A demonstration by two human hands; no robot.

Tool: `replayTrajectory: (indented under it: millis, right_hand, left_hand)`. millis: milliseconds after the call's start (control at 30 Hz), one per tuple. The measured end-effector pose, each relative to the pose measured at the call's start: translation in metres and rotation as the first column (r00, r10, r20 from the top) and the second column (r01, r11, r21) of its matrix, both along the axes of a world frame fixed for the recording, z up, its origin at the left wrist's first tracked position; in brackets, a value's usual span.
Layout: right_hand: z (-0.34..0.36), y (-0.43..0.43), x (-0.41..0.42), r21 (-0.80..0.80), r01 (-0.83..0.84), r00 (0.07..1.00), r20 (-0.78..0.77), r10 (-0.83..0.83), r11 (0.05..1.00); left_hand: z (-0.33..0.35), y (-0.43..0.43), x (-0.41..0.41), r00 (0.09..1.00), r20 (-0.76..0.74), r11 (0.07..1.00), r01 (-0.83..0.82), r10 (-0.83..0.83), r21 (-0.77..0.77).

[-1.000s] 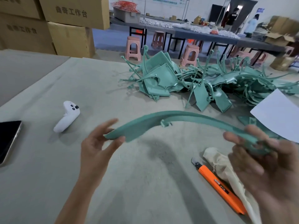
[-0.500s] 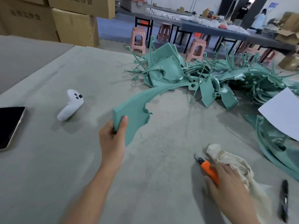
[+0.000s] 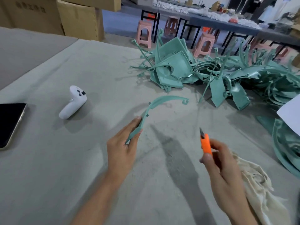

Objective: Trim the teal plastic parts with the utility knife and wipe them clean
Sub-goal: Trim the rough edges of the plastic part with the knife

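My left hand [image 3: 123, 148] grips the near end of a long curved teal plastic part [image 3: 160, 100], held edge-on so it arcs up and to the right above the grey table [image 3: 48, 176]. My right hand [image 3: 222, 168] holds an orange utility knife [image 3: 205, 143] with its blade pointing up, a hand's width right of the part and apart from it. A cream cloth [image 3: 259, 189] lies crumpled on the table under and right of my right hand. A big heap of teal plastic parts [image 3: 219, 73] fills the far right of the table.
A white game controller [image 3: 72, 103] and a black phone [image 3: 9, 124] lie at the left. White paper [image 3: 290, 111] and more teal parts [image 3: 285, 148] sit at the right edge. Cardboard boxes [image 3: 78, 18], pink stools [image 3: 144, 34] and another table stand behind.
My right hand has lifted the orange knife off the table, blade up. My left hand has turned the teal part edge-on and brought it lower, toward the middle.
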State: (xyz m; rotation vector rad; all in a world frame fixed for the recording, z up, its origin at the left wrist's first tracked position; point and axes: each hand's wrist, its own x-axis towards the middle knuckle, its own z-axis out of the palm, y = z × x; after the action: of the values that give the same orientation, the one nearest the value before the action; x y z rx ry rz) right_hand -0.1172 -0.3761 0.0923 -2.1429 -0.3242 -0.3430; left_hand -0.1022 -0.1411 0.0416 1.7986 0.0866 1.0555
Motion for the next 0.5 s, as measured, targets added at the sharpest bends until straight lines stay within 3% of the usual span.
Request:
replayTrajectory:
  millis: [167,367,500]
  right_hand:
    - [0.004,0.055,0.008,-0.060,-0.227,0.974,-0.004,0.227,0.972]
    - [-0.004,0.071,0.013,-0.185,-0.231,0.972,-0.013,0.233,0.955]
    - [-0.006,0.071,0.011,-0.195,-0.246,0.968,0.005,0.252,0.949]
  left_hand:
    - [-0.007,0.010,-0.004,0.989,-0.099,0.986,0.123,-0.112,0.116]
    - [-0.005,0.011,-0.007,0.990,-0.131,0.984,0.075,-0.054,0.161]
    - [0.002,0.007,-0.009,0.985,-0.171,0.993,0.041,-0.021,0.112]
